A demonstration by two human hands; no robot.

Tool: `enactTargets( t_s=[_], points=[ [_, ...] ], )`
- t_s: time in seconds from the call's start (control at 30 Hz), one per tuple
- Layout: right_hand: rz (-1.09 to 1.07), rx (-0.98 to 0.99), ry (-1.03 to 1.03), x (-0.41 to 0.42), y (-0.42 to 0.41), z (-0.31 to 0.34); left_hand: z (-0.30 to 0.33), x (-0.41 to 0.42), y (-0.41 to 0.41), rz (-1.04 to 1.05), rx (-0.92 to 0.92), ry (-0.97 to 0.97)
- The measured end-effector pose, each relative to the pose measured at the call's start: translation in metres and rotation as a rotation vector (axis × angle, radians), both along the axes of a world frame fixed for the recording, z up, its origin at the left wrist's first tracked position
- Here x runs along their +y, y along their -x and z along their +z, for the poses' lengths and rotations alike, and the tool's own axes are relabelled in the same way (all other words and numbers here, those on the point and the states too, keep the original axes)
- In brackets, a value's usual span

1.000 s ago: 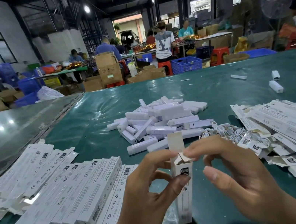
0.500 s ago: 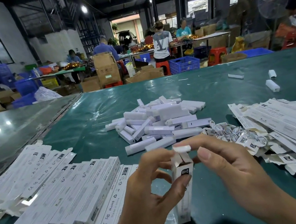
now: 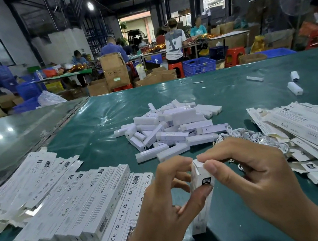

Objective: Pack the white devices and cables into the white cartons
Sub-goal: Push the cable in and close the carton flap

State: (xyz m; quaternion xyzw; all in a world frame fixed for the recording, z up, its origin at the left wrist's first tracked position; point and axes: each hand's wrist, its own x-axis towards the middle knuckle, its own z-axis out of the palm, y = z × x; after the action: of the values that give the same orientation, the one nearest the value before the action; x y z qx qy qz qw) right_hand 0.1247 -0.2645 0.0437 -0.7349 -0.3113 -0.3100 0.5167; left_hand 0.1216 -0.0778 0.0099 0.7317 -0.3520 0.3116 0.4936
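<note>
The top flap, upright a second ago, now lies folded onto the carton (image 3: 199, 178), which stands on end at the near edge, so this pack is nearly sealed. Your left hand (image 3: 167, 204) grips its body; your right hand (image 3: 251, 172) pinches the flap. Green table (image 3: 97, 130), workshop behind.

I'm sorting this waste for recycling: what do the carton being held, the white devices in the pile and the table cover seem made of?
Carton: thin printed paperboard, matte, with folding flaps. White devices: probably moulded plastic, smooth and satin, with crisp edges. Table cover: likely green vinyl sheet, glossy, wrinkled, mirroring the ceiling lamps.
</note>
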Motion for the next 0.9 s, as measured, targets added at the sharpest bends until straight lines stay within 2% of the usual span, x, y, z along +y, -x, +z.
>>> enactTargets(
  t_s=[0.27, 0.4, 0.5, 0.6, 0.73, 0.9],
  points=[
    [0.023, 0.002, -0.011, 0.003, 0.001, 0.001, 0.0, 0.001, -0.003, 0.044, -0.111, -0.079],
    [-0.01, -0.083, 0.089, 0.0, 0.0, 0.001, 0.001, 0.002, -0.007, 0.046, -0.188, -0.114],
    [-0.041, -0.148, 0.131, -0.003, -0.001, 0.001, 0.0, 0.003, -0.008, 0.058, -0.154, -0.096],
    [0.018, -0.174, 0.164, -0.004, -0.001, 0.0, -0.001, 0.004, -0.008, 0.053, -0.115, -0.074],
    [0.05, -0.183, 0.185, -0.005, -0.003, -0.004, -0.003, 0.005, -0.002, 0.016, 0.122, 0.023],
    [0.076, -0.169, 0.197, -0.005, -0.007, -0.009, -0.004, 0.008, -0.005, -0.026, 0.204, -0.023]
  ],
)
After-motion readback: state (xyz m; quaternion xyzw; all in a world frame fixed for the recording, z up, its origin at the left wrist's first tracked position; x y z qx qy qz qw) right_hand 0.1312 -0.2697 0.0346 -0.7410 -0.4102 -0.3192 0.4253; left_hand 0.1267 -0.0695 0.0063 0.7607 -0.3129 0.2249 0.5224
